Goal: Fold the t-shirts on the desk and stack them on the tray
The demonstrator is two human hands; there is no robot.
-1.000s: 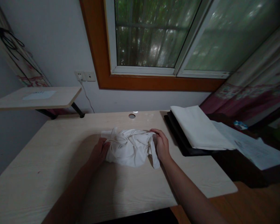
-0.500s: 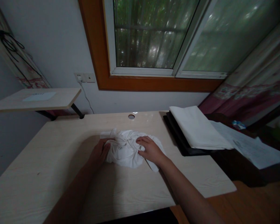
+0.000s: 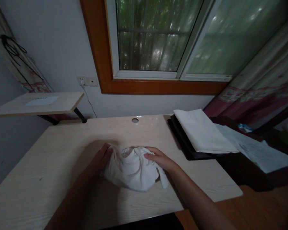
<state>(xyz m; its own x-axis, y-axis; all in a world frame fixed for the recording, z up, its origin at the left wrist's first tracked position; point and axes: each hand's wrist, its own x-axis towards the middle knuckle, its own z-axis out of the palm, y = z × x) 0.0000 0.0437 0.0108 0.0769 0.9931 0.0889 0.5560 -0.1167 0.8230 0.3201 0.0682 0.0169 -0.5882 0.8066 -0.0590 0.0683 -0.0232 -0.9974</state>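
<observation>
A crumpled white cloth (image 3: 134, 171) is held up between my two hands over the pale wooden desk (image 3: 62, 137). Its lower part sags in soft folds, and a narrow strip dangles at its right end. My left hand (image 3: 102, 161) grips the left side, its fingers closed and in shadow. On the right, my right hand (image 3: 159, 158) pinches the upper edge between thumb and fingers. The folds hide what kind of piece it is.
At the desk's right lies a folded white fabric (image 3: 204, 131) on black flat items (image 3: 180, 137), with printed sheets (image 3: 256, 147) beyond. A raised shelf (image 3: 55, 102) with a paper stands at the left. A cable hole (image 3: 135, 120) is near the back edge.
The white cloth has been lifted off the desk and brought closer to me. It was bunched flat and now hangs between both hands, which have closed on its upper edges.
</observation>
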